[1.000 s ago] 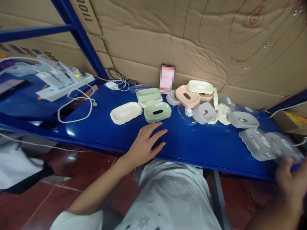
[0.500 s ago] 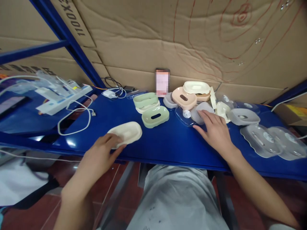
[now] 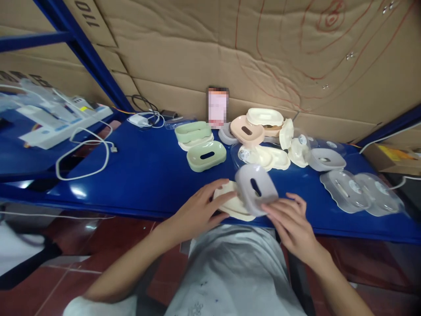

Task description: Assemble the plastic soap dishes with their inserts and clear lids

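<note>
We read "110" (image 3: 87, 14) on the cardboard (image 3: 97, 34) behind the far left corner of the table (image 3: 148, 186); dark characters (image 3: 30, 79) farther left and round labels (image 3: 382, 187) on clear lids (image 3: 379, 205) near the table's right edge elude us.

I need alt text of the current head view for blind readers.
A person's left hand holds a cream oval plastic tray, and the right hand a pale grey slotted oval plastic dish, over a blue tabletop. Beyond lie a green oval plastic dish and a peach oval plastic dish, with a rectangular phone standing before brown cardboard.
</note>
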Tool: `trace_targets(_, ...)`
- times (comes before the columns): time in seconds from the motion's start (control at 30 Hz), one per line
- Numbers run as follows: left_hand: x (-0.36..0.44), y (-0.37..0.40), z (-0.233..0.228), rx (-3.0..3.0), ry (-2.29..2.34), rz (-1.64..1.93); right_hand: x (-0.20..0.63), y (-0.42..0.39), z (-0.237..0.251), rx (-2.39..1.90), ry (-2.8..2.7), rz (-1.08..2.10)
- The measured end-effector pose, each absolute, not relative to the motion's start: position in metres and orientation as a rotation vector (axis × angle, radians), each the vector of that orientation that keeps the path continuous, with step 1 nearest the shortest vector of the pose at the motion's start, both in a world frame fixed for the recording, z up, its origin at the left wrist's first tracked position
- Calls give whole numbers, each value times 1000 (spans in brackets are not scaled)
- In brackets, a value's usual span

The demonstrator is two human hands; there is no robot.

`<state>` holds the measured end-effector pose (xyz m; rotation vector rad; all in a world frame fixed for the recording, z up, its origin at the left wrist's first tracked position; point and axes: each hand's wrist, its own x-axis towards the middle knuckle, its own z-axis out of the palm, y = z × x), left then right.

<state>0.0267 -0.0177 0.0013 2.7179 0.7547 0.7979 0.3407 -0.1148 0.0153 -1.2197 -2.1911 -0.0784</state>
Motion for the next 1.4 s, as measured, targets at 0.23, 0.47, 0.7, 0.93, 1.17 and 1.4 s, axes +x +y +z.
trace_targets(0.23, 25, -14, -2, 2692, 708, 825, 334, -113, -5, -1156, -2175, 251)
trace_targets(0.47, 25, -16, -2, 2653, 667, 926, 314, -96, -2, -1170, -2276, 218)
trace_targets(0.7, 27, -13, 0, 2667, 657, 837, 320, -98, -2, -1220, -2299, 28)
trace_targets(0.93, 24, -17, -1, 2691, 682, 854, 348, -104, 6, -1393, -2108, -198)
trace_targets(1.17, 25, -14, -5, 2603, 778, 769, 395, -109, -6, -2060, -1589, -407)
trace_targets(1.4, 26, -11, -6, 2542, 801, 760, 401, -128, -6, -1933, -1444, -71)
